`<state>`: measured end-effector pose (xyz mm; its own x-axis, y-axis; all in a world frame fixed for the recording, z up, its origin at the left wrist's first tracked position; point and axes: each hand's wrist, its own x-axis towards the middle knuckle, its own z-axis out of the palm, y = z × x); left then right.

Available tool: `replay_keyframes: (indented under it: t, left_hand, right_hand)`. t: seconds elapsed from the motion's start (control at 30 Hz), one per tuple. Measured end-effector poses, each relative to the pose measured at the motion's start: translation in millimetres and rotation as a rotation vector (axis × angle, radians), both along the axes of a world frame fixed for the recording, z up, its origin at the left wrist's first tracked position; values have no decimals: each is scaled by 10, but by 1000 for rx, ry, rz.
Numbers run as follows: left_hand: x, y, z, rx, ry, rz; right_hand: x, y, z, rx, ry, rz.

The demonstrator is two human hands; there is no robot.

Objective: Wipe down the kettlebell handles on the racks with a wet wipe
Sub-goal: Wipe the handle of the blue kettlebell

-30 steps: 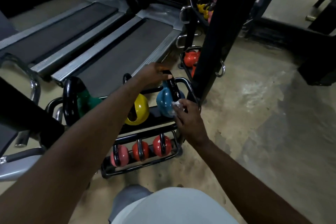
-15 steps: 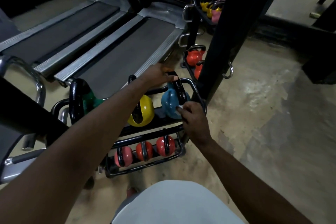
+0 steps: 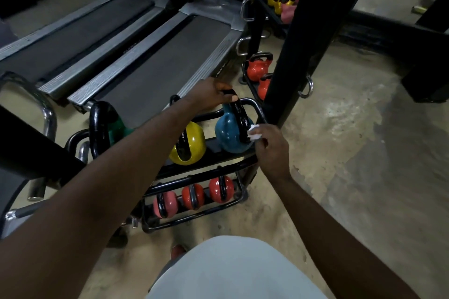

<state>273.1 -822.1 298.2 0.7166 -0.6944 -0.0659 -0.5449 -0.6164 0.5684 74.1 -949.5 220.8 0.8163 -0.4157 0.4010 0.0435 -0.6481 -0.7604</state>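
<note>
Head view looks down at a black rack [image 3: 255, 105] in the middle of the frame, with kettlebells on two shelves. On the top shelf sit a green bell [image 3: 117, 127], a yellow bell [image 3: 193, 147] and a blue bell [image 3: 227, 135], in that order from left to right in the frame. Three small red bells [image 3: 221, 189] sit on the low shelf. The left hand [image 3: 213, 94] is wrapped round the top of the blue bell's handle [image 3: 240, 114] and holds it steady. The right hand [image 3: 269, 149] is just below, with its fingers pinched tight on a small white wipe [image 3: 254, 134]. The wipe touches the lower right side of that handle, so this looks like the bell being cleaned now. A few things could go wrong. The handle may get wet and slick, and then the left hand could slip and the heavy bell could tip or roll on the shelf. It could bump the yellow bell beside it. The right hand is close to the rack's rail and to the big black post [image 3: 296, 43], so its fingers could get squashed if the bell shifts that way. The wipe is small and bunched up, so it could drop out of the fingers or miss parts of the handle.
</note>
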Motion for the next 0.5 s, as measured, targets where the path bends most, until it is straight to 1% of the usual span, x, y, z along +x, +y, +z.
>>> replay_keyframes:
  t: [0.07, 0.1, 0.17, 0.2, 0.27, 0.3, 0.37, 0.47, 0.5]
  left_hand:
    - [-3, 2, -4, -10, 0, 10]
    - [-7, -1, -3, -8, -4, 10]
    - [-18, -4, -6, -9, -4, 10]
    - [-19, -3, -10, -18, -1, 15]
    - [-33, 4, 3, -36, 1, 28]
    - [-42, 4, 9, -42, 6, 32]
    - [-49, -6, 15, -50, 25, 46]
    - [-54, -20, 31, -38, 57, 69]
    - [-52, -19, 35, -35, 66, 75]
  right_hand:
    - [63, -39, 70, 231, 62, -35]
    - [61, -50, 65, 293, 113, -37]
    - [-6, -28, -2, 322, 163, -40]
    - [-47, -2, -30, 328, 152, -46]
    - [-31, 44, 10, 319, 68, -52]
    - [27, 52, 52, 276, 23, -40]
    - [141, 42, 104, 96, 5, 36]
    - [81, 24, 30, -360, 39, 197]
    - [51, -18, -2, -472, 41, 242]
